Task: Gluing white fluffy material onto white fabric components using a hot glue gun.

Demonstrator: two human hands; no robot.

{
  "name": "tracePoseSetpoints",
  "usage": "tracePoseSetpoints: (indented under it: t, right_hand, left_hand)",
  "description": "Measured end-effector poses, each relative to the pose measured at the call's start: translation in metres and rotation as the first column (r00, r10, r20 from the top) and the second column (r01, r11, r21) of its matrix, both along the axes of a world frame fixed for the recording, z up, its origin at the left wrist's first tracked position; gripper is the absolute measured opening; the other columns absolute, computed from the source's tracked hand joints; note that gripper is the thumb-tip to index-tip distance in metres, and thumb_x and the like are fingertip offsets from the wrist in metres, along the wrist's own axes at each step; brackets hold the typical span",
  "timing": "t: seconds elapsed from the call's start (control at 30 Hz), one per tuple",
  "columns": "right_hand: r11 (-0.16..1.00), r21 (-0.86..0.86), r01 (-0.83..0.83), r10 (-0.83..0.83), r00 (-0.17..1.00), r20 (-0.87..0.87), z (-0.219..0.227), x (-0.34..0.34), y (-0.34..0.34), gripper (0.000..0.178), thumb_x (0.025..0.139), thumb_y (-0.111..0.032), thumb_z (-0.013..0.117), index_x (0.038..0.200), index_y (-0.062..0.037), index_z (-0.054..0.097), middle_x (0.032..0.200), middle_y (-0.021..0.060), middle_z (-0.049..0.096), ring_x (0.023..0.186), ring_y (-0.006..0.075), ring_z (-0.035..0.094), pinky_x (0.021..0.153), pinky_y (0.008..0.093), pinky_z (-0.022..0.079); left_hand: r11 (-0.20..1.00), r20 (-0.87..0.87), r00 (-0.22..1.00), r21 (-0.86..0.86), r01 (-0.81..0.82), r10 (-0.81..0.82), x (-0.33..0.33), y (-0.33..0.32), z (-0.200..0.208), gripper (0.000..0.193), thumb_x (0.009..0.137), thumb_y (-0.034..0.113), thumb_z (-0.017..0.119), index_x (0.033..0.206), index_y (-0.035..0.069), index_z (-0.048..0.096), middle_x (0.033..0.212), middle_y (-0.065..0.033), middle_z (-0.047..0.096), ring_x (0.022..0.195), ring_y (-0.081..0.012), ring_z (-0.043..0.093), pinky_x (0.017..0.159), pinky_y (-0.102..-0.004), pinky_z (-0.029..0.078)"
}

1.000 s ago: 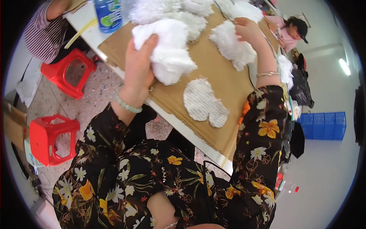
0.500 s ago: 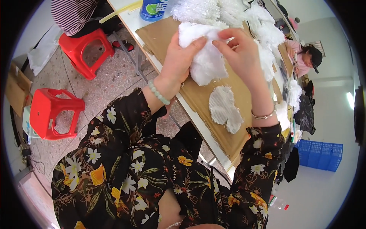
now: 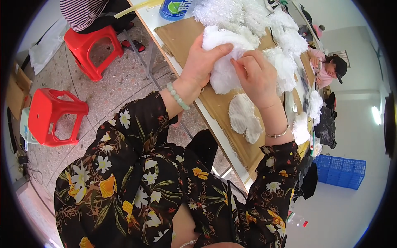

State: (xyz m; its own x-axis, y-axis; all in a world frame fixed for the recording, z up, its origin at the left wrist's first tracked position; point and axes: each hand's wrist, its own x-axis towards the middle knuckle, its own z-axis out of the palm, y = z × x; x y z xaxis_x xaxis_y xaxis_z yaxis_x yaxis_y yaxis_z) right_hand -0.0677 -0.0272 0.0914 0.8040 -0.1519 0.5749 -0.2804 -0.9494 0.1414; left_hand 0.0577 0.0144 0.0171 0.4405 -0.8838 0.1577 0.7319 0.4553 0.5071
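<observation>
A white fluffy plush piece (image 3: 223,74) is gripped in my left hand (image 3: 196,64), the thumb pressed across its upper face. Against the right side of the plush, my right hand (image 3: 259,78) is closed in a pinch, thumb and forefinger together. Anything between those fingertips is too small to make out. Below the hands, a flat white fabric piece (image 3: 243,118) with a ribbed face and frayed edges lies on brown cardboard (image 3: 217,109). Beyond them lies a heap of shaggy white plush pieces (image 3: 219,14).
A blue bottle (image 3: 173,9) stands at the far table edge. Red stools (image 3: 58,115) are on the floor at left, and a person in stripes (image 3: 82,14) sits there. Across the table is another person in pink and a black cap (image 3: 340,68). Blue crates (image 3: 341,170) stand at right.
My right hand has drawn down a little and its fingers have closed into a tighter pinch. The left hand still holds the plush piece, and the whole view has shifted slightly.
</observation>
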Motion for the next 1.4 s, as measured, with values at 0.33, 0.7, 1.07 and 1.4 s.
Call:
tracePoseSetpoints:
  t: [0.33, 0.7, 1.07, 1.4]
  right_hand:
    - [0.970, -0.237, -0.045, 0.010, 0.989, -0.148, -0.002, -0.023, 0.003, 0.012, 0.068, -0.005, 0.064, 0.073, -0.0077, 0.053, 0.082, 0.0029, 0.056, 0.067, 0.0176, 0.056, 0.054, 0.0284, 0.045]
    - [0.998, 0.016, 0.063, -0.065, 0.988, 0.139, 0.001, -0.036, 0.005, 0.012, 0.075, 0.003, 0.065, 0.082, -0.0040, 0.059, 0.086, 0.0065, 0.060, 0.066, 0.0191, 0.059, 0.057, 0.0255, 0.048]
    - [0.433, 0.872, 0.227, -0.452, 0.892, -0.008, 0.016, -0.028, 0.027, 0.021, 0.085, -0.020, 0.062, 0.089, 0.0011, 0.059, 0.076, 0.0040, 0.060, 0.066, 0.0090, 0.057, 0.062, 0.0210, 0.045]
    - [0.104, 0.991, -0.087, -0.448, 0.885, 0.125, 0.004, -0.011, 0.012, 0.017, 0.084, -0.014, 0.061, 0.090, 0.0011, 0.060, 0.080, 0.0078, 0.063, 0.069, 0.0131, 0.060, 0.065, 0.0241, 0.048]
  left_hand:
    - [0.997, -0.105, 0.994, 0.069, -0.024, 0.031, -0.002, -0.001, -0.003, 0.031, 0.080, 0.000, 0.062, 0.109, -0.001, 0.051, 0.099, -0.0103, 0.061, 0.087, -0.0189, 0.062, 0.073, -0.0313, 0.053]
    - [0.999, -0.104, 0.994, 0.031, -0.025, 0.028, -0.001, -0.001, -0.002, 0.035, 0.083, 0.002, 0.063, 0.114, -0.001, 0.048, 0.105, -0.0121, 0.060, 0.091, -0.0208, 0.061, 0.076, -0.0331, 0.054]
    - [0.998, -0.001, 0.998, 0.004, -0.059, 0.059, -0.004, -0.002, 0.001, 0.048, 0.076, 0.000, 0.069, 0.119, 0.000, 0.045, 0.106, -0.0119, 0.059, 0.094, -0.0201, 0.060, 0.077, -0.0318, 0.053]
    - [0.987, 0.229, 0.960, -0.046, -0.154, 0.160, -0.002, 0.003, 0.003, 0.066, 0.073, 0.001, 0.071, 0.130, 0.002, 0.038, 0.107, -0.0088, 0.058, 0.096, -0.0161, 0.058, 0.080, -0.0282, 0.049]
